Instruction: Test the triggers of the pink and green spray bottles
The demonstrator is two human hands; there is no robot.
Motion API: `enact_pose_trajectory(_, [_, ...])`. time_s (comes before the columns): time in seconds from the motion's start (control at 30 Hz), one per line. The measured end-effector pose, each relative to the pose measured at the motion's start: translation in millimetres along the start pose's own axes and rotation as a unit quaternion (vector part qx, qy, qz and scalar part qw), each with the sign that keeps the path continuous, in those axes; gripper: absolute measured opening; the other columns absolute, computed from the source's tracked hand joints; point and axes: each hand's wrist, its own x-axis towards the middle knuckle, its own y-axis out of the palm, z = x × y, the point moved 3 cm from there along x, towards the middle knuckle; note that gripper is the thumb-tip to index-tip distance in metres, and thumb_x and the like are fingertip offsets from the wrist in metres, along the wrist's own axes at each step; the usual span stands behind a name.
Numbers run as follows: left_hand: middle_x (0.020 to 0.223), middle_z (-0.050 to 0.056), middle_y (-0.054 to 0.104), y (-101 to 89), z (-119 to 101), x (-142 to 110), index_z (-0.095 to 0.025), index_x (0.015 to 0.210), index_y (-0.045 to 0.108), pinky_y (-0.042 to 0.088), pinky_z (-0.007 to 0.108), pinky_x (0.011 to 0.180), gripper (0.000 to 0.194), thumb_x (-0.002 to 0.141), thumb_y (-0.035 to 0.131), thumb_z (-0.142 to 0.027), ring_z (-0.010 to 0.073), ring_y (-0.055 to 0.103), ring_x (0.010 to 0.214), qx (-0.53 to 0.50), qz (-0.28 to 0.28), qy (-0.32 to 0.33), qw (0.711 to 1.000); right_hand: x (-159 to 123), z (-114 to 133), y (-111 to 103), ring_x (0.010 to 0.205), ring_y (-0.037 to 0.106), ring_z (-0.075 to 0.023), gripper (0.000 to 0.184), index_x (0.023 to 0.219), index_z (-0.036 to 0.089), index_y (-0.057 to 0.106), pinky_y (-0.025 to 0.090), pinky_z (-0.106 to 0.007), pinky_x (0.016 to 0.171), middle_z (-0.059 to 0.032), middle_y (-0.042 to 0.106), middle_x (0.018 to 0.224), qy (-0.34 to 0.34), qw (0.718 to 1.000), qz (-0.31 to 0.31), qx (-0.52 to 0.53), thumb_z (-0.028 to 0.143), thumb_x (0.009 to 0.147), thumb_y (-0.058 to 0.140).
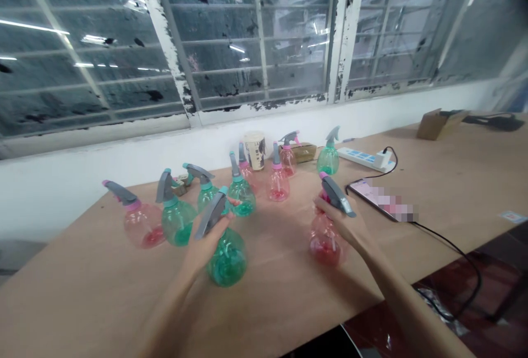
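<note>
My left hand (209, 237) is closed round the neck of a green spray bottle (227, 259) with a grey trigger head. In my right hand (344, 220) is a pink spray bottle (325, 245), gripped at its neck below the grey and pink head. Both bottles are translucent and round-bodied; whether they touch the table is hard to tell. Left of my left hand stand another green spray bottle (177, 223) and a pink one (142, 226). Beyond it are two more green bottles, one of them (244, 198) in plainer view. A pink spray bottle (278, 185) stands between and beyond my hands.
At the back are a paper cup (256, 152), more pink bottles, a green spray bottle (328, 159) and a small cardboard box (303, 152). To the right lie a phone (379, 198) on a cable and a power strip (365, 159). An open carton (439, 123) sits far right.
</note>
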Motion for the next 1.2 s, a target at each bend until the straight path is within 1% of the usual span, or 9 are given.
enact_pose_trajectory(0.07, [0.108,0.009,0.068,0.3,0,0,-0.02,0.103,0.065,0.045,0.044,0.094,0.036,0.08,0.06,-0.047,0.029,0.063,0.099,-0.007,0.003,0.003,1.0,0,0,1,0.056,0.053,-0.015,0.022,0.066,0.02,0.057,0.042,-0.027,0.055,0.0015,0.057,0.058,0.006,1.0,0.005,0.017,0.041,0.072,0.062])
enact_pose_trajectory(0.13, [0.107,0.008,0.069,0.5,-1,-1,-0.021,0.102,0.065,0.044,0.045,0.095,0.034,0.08,0.059,-0.046,0.0292,0.063,0.102,-0.009,0.004,0.004,1.0,0,-3,2,0.06,0.057,-0.0165,0.022,0.078,0.02,0.062,0.045,-0.028,0.059,0.0012,0.06,0.062,0.01,0.999,0.019,0.043,0.041,0.072,0.062])
enact_pose_trajectory(0.3, [0.106,0.008,0.069,-0.4,-2,-1,-0.021,0.098,0.066,0.043,0.046,0.096,0.031,0.08,0.059,-0.046,0.0295,0.063,0.102,0.003,-0.002,0.001,1.0,1,-13,5,0.083,0.064,-0.0221,0.036,0.106,0.023,0.063,0.049,-0.037,0.079,-0.0034,0.069,0.087,-0.007,0.996,0.041,0.079,0.039,0.074,0.063])
enact_pose_trajectory(0.43, [0.112,0.009,0.067,-0.2,-5,-1,-0.021,0.105,0.063,0.046,0.045,0.092,0.037,0.079,0.059,-0.047,0.0289,0.065,0.096,0.002,-0.004,0.006,1.0,1,-10,9,0.11,0.058,-0.0254,0.046,0.117,0.024,0.059,0.044,-0.041,0.094,-0.0082,0.062,0.12,-0.038,0.993,0.026,0.107,0.037,0.073,0.065])
enact_pose_trajectory(0.5, [0.116,0.009,0.065,0.3,-7,-2,-0.022,0.11,0.061,0.046,0.045,0.092,0.04,0.079,0.059,-0.047,0.0284,0.064,0.095,0.001,-0.003,0.007,1.0,1,-9,11,0.115,0.055,-0.0252,0.05,0.121,0.024,0.056,0.042,-0.042,0.097,-0.0087,0.059,0.126,-0.043,0.993,0.025,0.109,0.036,0.074,0.065])
enact_pose_trajectory(0.83, [0.114,0.007,0.066,-0.4,-3,0,-0.023,0.104,0.064,0.046,0.041,0.092,0.033,0.081,0.058,-0.046,0.0274,0.063,0.1,0.01,-0.001,0.013,1.0,0,-8,12,0.1,0.062,-0.0244,0.046,0.121,0.024,0.056,0.048,-0.04,0.086,-0.0087,0.061,0.123,-0.07,0.993,0.028,0.089,0.03,0.076,0.061])
enact_pose_trajectory(1.0, [0.116,0.006,0.065,-0.7,-2,0,-0.023,0.112,0.062,0.044,0.042,0.094,0.037,0.082,0.058,-0.045,0.0271,0.062,0.101,0.011,0.004,0.011,1.0,1,-11,12,0.087,0.064,-0.0216,0.049,0.123,0.025,0.053,0.048,-0.039,0.083,-0.0078,0.065,0.115,-0.081,0.993,0.023,0.088,0.032,0.075,0.062])
enact_pose_trajectory(1.1, [0.12,0.007,0.063,-0.4,-3,0,-0.023,0.115,0.06,0.044,0.041,0.095,0.039,0.083,0.058,-0.044,0.0267,0.061,0.103,0.009,0.006,0.017,1.0,1,-10,12,0.079,0.064,-0.0197,0.042,0.116,0.025,0.057,0.048,-0.038,0.081,-0.0061,0.067,0.109,-0.077,0.993,0.025,0.081,0.031,0.074,0.061])
enact_pose_trajectory(1.2, [0.119,0.007,0.064,-0.1,-3,0,-0.022,0.115,0.06,0.045,0.041,0.094,0.04,0.081,0.059,-0.044,0.0274,0.061,0.103,0.003,-0.001,0.026,1.0,1,-4,12,0.083,0.063,-0.0203,0.03,0.102,0.023,0.061,0.048,-0.036,0.08,-0.0049,0.067,0.101,-0.071,0.994,0.021,0.085,0.031,0.073,0.061])
